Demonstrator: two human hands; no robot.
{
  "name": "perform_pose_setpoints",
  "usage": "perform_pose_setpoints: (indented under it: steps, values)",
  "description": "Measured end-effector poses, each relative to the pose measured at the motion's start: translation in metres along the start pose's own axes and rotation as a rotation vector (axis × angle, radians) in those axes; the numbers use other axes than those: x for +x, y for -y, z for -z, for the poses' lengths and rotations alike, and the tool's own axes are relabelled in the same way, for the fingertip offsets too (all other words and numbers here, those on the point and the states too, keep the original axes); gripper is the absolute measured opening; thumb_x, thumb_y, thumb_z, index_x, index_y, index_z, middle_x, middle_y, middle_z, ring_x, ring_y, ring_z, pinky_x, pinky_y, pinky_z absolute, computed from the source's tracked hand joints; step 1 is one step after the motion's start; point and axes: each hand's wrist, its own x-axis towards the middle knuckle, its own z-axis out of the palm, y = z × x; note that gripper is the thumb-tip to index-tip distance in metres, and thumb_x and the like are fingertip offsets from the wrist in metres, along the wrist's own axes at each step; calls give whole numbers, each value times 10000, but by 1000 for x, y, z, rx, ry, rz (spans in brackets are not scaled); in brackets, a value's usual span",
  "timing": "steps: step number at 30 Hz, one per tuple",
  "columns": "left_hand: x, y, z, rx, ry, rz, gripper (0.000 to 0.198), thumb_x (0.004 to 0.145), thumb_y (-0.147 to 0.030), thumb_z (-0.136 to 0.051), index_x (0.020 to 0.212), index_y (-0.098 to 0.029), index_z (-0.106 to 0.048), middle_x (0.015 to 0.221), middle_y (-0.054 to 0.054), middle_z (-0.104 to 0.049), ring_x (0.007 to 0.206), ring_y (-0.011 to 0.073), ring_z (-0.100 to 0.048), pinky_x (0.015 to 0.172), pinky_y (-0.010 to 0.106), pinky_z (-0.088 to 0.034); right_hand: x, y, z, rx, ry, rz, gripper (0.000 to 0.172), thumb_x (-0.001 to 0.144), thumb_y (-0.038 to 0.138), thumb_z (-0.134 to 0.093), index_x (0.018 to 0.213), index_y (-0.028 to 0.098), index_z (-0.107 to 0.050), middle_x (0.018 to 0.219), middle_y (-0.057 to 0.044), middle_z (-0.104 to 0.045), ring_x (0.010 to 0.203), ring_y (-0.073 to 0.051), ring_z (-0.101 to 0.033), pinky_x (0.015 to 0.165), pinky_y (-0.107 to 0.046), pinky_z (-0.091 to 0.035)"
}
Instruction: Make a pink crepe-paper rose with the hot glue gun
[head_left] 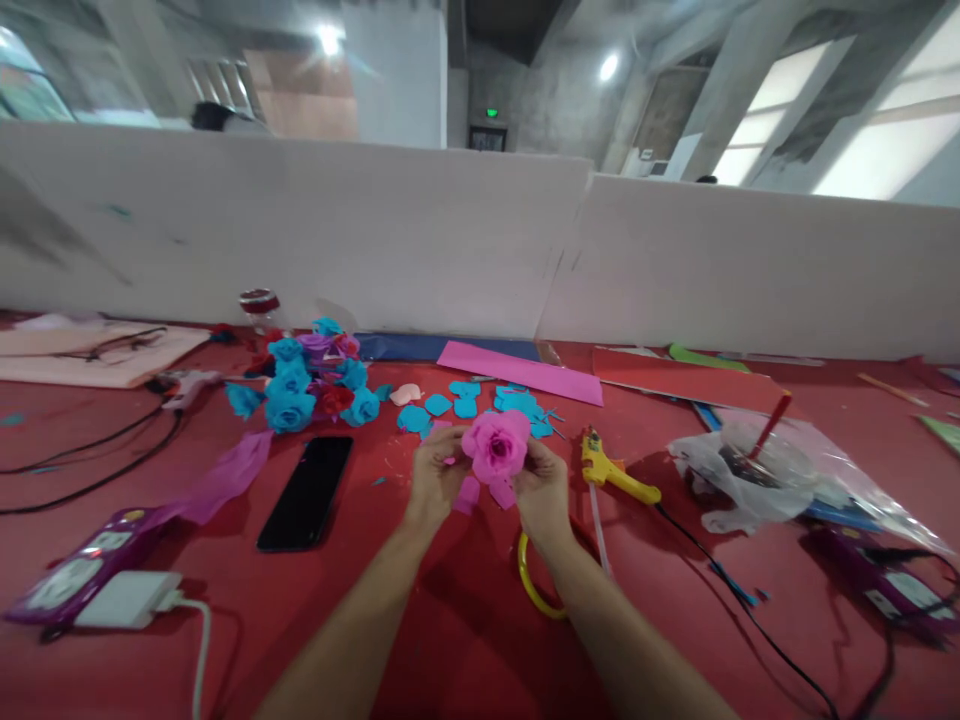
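A pink paper rose [496, 447] is held up between my two hands over the red table [480, 640]. My left hand [437, 475] has its fingers closed at the flower's left side. My right hand [544, 487] grips it from the right, its fingertips partly hidden behind the petals. Loose pink petals [466, 495] lie just below the rose. Behind it are several blue paper petals [517, 401]. A yellow-handled tool [534, 590], partly covered by my right wrist, rests on the table.
A yellow glue gun [616, 477] with a cord lies right of my hands. To the left are a black phone [306, 494], paper roses [291, 385], and a purple power strip [90, 560]. A plastic-wrapped cup [769, 455] stands right. Pink crepe paper [520, 372] lies behind.
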Motion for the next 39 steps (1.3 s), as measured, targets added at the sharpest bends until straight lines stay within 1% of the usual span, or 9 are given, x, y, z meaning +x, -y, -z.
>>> perform_pose_setpoints:
  steps: [4,7,11,16,23,29,32,35,39]
  values:
    - [3,-4,0,39,50,-130,153,721,-152,-604,589,-185,-674,650,39,-677,639,167,-612,633,305,-493,0,2,3,27,33,14,259,643,148,-674,889,216,-721,934,-40,-713,886,-208,-627,841,-371,-494]
    - [4,-9,3,119,88,-168,161,747,-129,-582,624,-185,-671,649,26,-667,659,155,-601,666,288,-475,0,3,5,34,67,2,289,636,142,-694,909,231,-724,948,-38,-712,888,-207,-624,847,-370,-487]
    - [1,-7,4,216,70,-156,196,752,-93,-541,610,-183,-641,608,8,-614,651,146,-563,668,275,-453,-2,3,4,26,105,-21,291,638,142,-710,911,243,-727,937,-28,-711,869,-195,-621,820,-347,-491]
    - [-2,0,3,255,55,-137,211,699,-17,-504,604,-171,-611,610,-1,-587,632,139,-523,624,259,-415,-2,0,4,84,157,-37,358,647,121,-709,970,273,-713,1005,-12,-692,910,-190,-613,854,-349,-477]
    - [-6,0,1,283,49,-63,196,697,-27,-502,579,-176,-552,594,-13,-533,584,126,-476,565,240,-373,-2,-5,9,-38,130,38,183,692,153,-682,842,248,-726,893,-13,-672,880,-183,-580,840,-337,-453]
    - [-8,-4,0,234,119,-69,200,739,-51,-486,685,-192,-618,682,20,-606,730,169,-554,683,276,-433,-2,-1,7,-61,75,-8,223,645,107,-652,818,232,-717,811,-6,-650,763,-163,-559,694,-293,-465]
    - [-9,-2,-1,219,118,-53,198,739,-53,-485,717,-188,-628,711,24,-619,719,167,-557,686,284,-440,-2,0,8,-54,91,15,232,634,86,-631,808,215,-714,870,-21,-655,771,-160,-557,657,-274,-459]
    - [-9,-1,-2,212,105,-55,186,747,-72,-493,694,-187,-629,676,21,-606,675,161,-555,662,283,-444,-3,0,7,-35,74,-9,284,623,81,-627,867,202,-708,901,-34,-668,758,-159,-565,636,-272,-467]
    - [-8,-3,-2,212,90,-70,182,756,-97,-506,661,-192,-629,650,22,-621,658,160,-562,649,282,-453,-5,2,6,-85,13,-55,198,603,119,-646,786,175,-697,703,-2,-655,572,-113,-501,514,-233,-432]
